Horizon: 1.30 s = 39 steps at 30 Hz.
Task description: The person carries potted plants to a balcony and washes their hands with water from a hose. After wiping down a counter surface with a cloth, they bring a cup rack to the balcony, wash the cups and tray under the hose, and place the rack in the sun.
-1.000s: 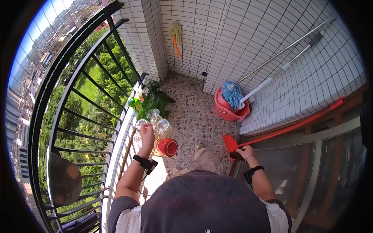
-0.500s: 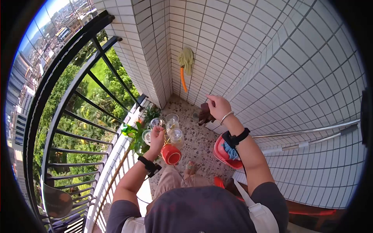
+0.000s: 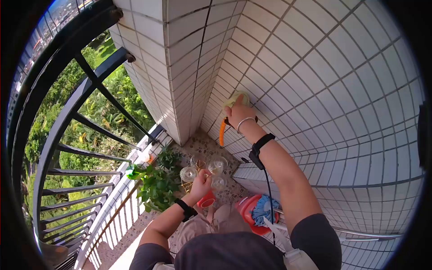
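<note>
My left hand (image 3: 201, 184) is closed above a small red pot (image 3: 207, 199), seemingly gripping its thin handle; the grip is partly hidden. Several clear round glass pieces (image 3: 218, 164) on a gold-coloured frame are just beyond that hand. Up at the tiled wall, my right hand (image 3: 240, 113) is closed on a pale green cloth (image 3: 238, 96). An orange hose (image 3: 222, 132) hangs down below the cloth. Small dark parts show beside my right palm, but what they belong to is hidden.
Green potted plants (image 3: 157, 186) line the left side, by the black balcony railing (image 3: 85, 85). A red bucket (image 3: 245, 211) with a blue mop head (image 3: 264, 209) stands at the lower right. Metal rails (image 3: 364, 236) run along the tiled wall.
My right hand has moved up from beside a dark brown thing to the cloth on the wall. The view has shifted closer to the corner; my left hand stays near the red pot.
</note>
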### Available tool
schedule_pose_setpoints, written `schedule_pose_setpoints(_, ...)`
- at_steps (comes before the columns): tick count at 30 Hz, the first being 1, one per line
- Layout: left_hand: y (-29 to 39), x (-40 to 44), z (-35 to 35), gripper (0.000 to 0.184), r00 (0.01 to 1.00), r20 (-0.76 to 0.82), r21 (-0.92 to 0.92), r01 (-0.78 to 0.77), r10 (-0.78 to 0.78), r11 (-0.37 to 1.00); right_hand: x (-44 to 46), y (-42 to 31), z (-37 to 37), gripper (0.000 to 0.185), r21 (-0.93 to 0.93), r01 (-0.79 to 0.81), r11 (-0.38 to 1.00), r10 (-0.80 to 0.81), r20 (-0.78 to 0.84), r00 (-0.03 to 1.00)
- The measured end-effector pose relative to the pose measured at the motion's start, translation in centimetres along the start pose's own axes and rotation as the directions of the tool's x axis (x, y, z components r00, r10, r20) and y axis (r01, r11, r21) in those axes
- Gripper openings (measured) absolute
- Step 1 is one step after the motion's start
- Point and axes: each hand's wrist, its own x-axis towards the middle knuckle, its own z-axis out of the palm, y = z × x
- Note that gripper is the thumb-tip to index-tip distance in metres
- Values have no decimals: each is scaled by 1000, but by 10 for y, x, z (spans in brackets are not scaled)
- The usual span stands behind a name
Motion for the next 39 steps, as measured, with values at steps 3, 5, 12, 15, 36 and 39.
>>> schedule_pose_setpoints(3,-4,22,3,15,999,-41,8,-1,2,1000,14,7,29,73,-46,20,999,-23,-68,997)
schedule_pose_setpoints(5,-9,37,4,14,995,-19,-4,93,-94,996,19,15,34,71,-76,74,994,-84,-137,987)
schedule_pose_setpoints(12,-37,58,20,14,988,-95,-40,116,-119,992,18,39,51,64,-13,259,966,-247,-343,906)
schedule_pose_setpoints(15,-66,64,30,13,989,-81,-49,118,-122,992,20,44,55,63,7,304,953,-275,-404,872)
schedule_pose_setpoints(36,-329,172,141,14,994,104,-59,40,-34,997,-136,116,494,23,468,-144,872,74,165,983)
schedule_pose_setpoints(39,-358,176,151,15,971,240,-46,7,4,999,-143,133,573,29,470,-204,859,25,359,933)
